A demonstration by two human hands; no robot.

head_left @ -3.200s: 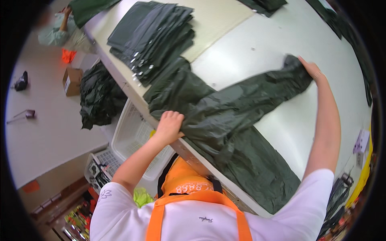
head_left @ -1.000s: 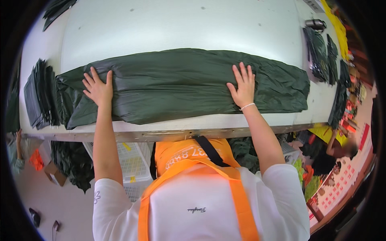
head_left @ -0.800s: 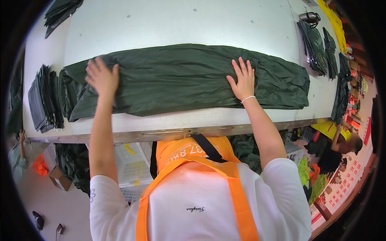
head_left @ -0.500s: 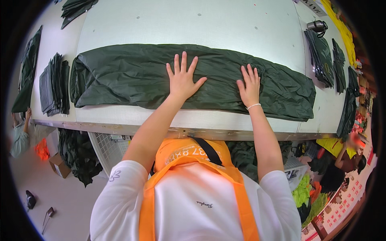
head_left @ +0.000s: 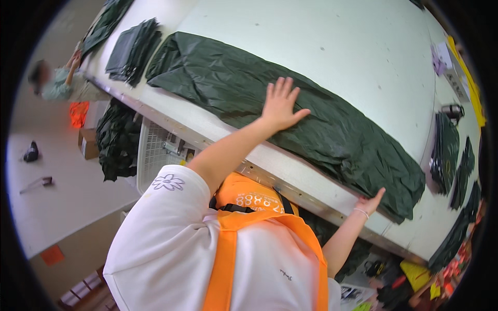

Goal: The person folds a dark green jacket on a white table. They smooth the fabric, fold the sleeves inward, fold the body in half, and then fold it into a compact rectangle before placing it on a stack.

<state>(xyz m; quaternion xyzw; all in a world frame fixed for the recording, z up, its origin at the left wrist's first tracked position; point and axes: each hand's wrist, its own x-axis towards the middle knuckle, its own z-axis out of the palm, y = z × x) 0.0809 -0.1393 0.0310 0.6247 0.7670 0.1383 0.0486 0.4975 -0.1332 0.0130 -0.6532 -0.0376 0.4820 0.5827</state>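
A long, folded piece of dark green, crinkled fabric [head_left: 316,129] stretches slantwise across the white table [head_left: 337,67]. My left hand [head_left: 281,106] lies flat on its middle, fingers spread and holding nothing. At the near edge, toward the fabric's right end, is my right hand [head_left: 369,203]. Its thumb stretches up along the edge; the other fingers are mostly hidden at or under the fabric, so I cannot tell whether they grip it.
A stack of folded dark green pieces [head_left: 134,51] lies left of the fabric. Another stack [head_left: 444,153] sits at the right beside a metal flask [head_left: 453,111]. Below the table edge are a white plastic basket [head_left: 150,155] and a cardboard box [head_left: 88,143]. Another person [head_left: 57,83] stands far left.
My right hand has left the top of the fabric and moved to its near edge at the right. My left hand stays flat on it. The view has turned, so the table now slants.
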